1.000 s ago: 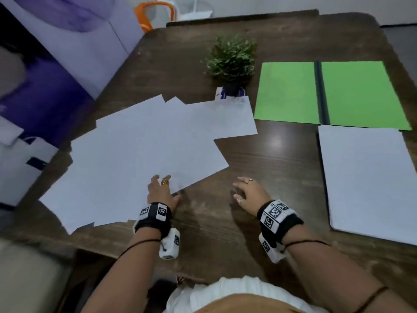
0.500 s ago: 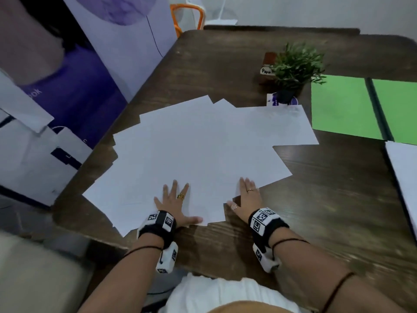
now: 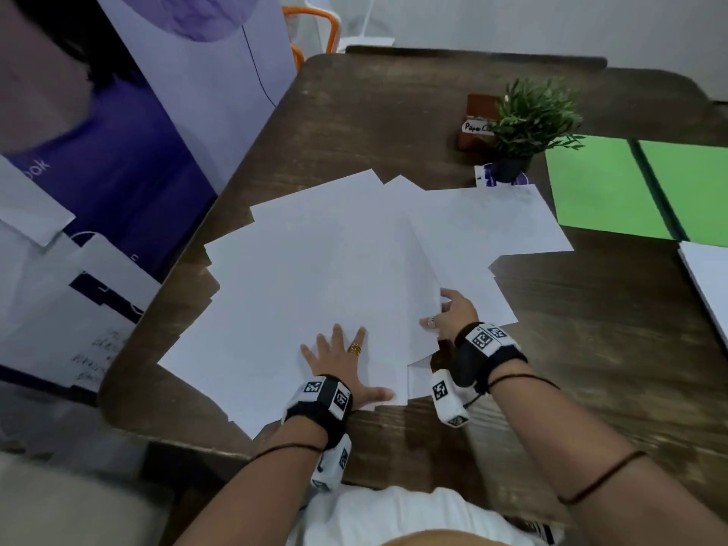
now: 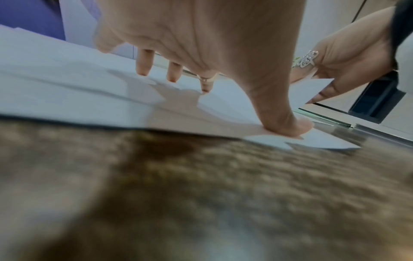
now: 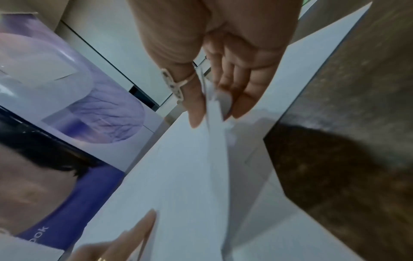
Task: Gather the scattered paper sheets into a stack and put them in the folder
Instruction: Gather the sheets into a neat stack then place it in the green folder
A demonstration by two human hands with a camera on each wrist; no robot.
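My left hand (image 3: 340, 360) lies flat, fingers spread, pressing the scattered paper sheets (image 3: 315, 277) onto the table (image 3: 591, 348) nr the front edge. My right hand (image 3: 449, 313) pinches the raised edge of one sheet (image 3: 423, 293) betw thumb & fingers. The green folder (image 3: 606, 187) lies open at far right, w/ a potted plant (image 3: 532, 120) beside it.
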